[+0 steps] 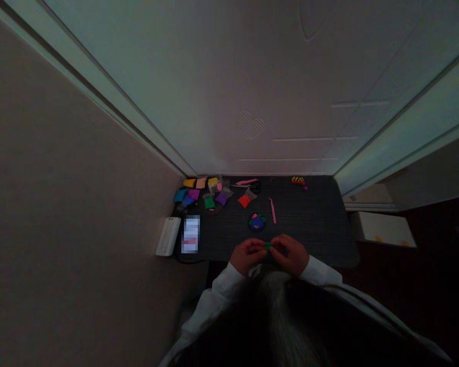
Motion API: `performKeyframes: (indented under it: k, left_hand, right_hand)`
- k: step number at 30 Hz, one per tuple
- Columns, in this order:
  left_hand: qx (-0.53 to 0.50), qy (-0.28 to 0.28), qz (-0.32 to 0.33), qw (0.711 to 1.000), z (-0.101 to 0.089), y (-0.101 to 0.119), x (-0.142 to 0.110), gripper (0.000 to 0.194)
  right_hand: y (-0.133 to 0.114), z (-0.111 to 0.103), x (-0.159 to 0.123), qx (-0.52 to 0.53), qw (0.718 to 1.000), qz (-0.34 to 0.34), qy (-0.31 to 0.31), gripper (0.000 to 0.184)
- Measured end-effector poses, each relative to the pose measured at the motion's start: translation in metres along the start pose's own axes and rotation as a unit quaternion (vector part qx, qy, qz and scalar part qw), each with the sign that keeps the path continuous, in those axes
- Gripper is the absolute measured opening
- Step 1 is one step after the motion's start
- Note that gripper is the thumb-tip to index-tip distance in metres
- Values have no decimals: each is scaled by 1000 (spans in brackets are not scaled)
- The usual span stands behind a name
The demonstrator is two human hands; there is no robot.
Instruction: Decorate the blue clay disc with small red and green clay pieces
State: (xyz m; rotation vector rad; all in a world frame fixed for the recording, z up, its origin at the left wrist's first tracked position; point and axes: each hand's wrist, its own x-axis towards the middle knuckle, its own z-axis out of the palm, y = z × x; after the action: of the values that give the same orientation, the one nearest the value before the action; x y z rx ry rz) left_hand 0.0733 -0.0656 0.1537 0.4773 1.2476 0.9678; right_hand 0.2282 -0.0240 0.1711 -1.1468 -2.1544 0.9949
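Near the front edge of the dark table, my left hand (pixel 248 254) and my right hand (pixel 294 254) meet fingertip to fingertip. Between them they pinch a small green piece (pixel 268 246) that looks like modelling clay; its exact shape is too small to tell. Just beyond the fingers lies a round, dark blue piece (pixel 257 222) with pink, green and yellow bits on it. Pink tweezers (pixel 273 211) rest on the table to its right, apart from both hands.
Small bags hold coloured material, among them a green bag (pixel 209 202), a purple bag (pixel 222 198) and a red bag (pixel 245 200). Scissors (pixel 255 186) lie at the back. A phone (pixel 190 234) and a white device (pixel 169 236) are left. A red-and-yellow item (pixel 298 180) sits back right.
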Motion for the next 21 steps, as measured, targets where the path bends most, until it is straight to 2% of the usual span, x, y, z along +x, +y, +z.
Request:
performKeyframes:
  k: [5, 14, 21]
  left_hand:
    - [25, 8, 22, 999, 1, 2, -2, 38]
    - [72, 6, 61, 996, 5, 14, -5, 32]
    - [84, 28, 79, 993, 7, 10, -6, 27]
  right_hand:
    - [-3, -2, 1, 16, 1000, -13, -10, 12]
    - [-2, -2, -1, 37, 999, -23, -10, 13]
    - [-3, -2, 0, 40, 999, -23, -18, 12]
